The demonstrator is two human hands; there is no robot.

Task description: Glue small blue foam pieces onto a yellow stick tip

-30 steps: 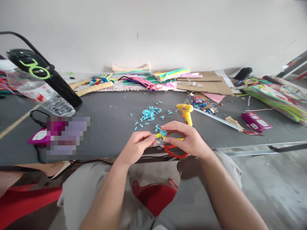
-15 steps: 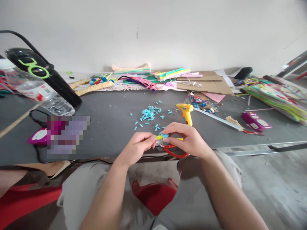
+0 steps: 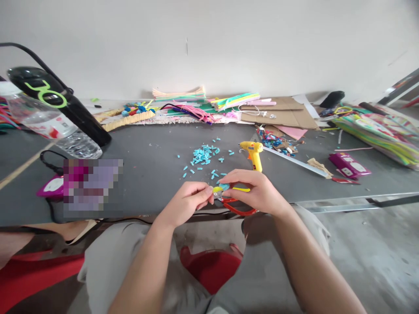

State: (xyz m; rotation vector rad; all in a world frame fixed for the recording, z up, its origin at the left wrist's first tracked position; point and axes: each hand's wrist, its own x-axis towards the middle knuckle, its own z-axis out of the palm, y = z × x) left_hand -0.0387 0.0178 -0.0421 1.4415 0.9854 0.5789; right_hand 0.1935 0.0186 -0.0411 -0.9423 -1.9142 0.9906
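Observation:
Near the table's front edge, my left hand (image 3: 193, 198) pinches a small yellow piece (image 3: 216, 189). My right hand (image 3: 250, 187) closes its fingertips on a small light-blue piece (image 3: 224, 186), which meets the right side of the yellow one. Red-handled scissors (image 3: 240, 210) lie just below and partly behind my right hand. Beyond both hands is a loose pile of short light-blue pieces (image 3: 202, 155), with several scattered around it. A yellow glue gun (image 3: 253, 152) lies behind my right hand.
Black bottle (image 3: 81, 117) and clear plastic bottle (image 3: 49, 115) stand at the left, near a purple power strip (image 3: 52, 186). Pipe-cleaner bundles (image 3: 235, 100) and cardboard (image 3: 278, 114) line the wall. Another purple strip (image 3: 349, 165) and a packed bag (image 3: 379, 135) lie right.
The yellow piece and the blue piece have tilted slightly between my fingertips. Both hands keep nearly the same place and grip.

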